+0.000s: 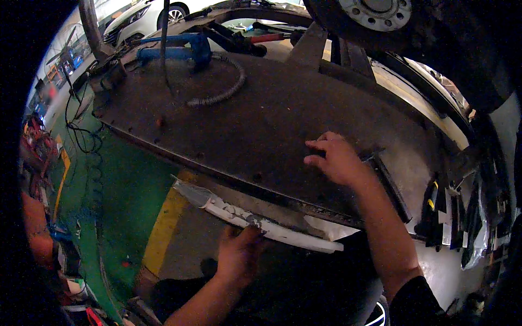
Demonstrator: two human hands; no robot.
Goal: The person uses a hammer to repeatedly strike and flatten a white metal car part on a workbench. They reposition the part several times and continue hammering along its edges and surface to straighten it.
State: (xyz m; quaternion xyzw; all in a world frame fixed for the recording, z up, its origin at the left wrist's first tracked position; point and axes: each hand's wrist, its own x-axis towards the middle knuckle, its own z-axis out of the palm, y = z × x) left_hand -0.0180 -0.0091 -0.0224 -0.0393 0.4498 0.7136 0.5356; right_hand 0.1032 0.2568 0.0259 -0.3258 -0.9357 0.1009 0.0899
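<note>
My left hand (239, 252) is closed on the near edge of a long, slightly curved white strip (288, 236), close to its middle. The strip looks like a vehicle trim piece; its surface is scuffed, with dark patches, and what looks like clear plastic film (190, 191) wraps its left end. It is held slanting in front of the near edge of a dark metal platform (261, 125). Over the right part of that platform, my right hand (337, 157) reaches forward with thumb and forefinger apart, nothing visible between them.
On the platform's far left lie a blue cylindrical tool (179, 51) and a coiled grey hose (236, 81). A dark bar (389, 187) sits by my right forearm. A wheel hub (378, 12) overhangs at upper right. Cables (95, 163) hang at left above green floor (128, 201).
</note>
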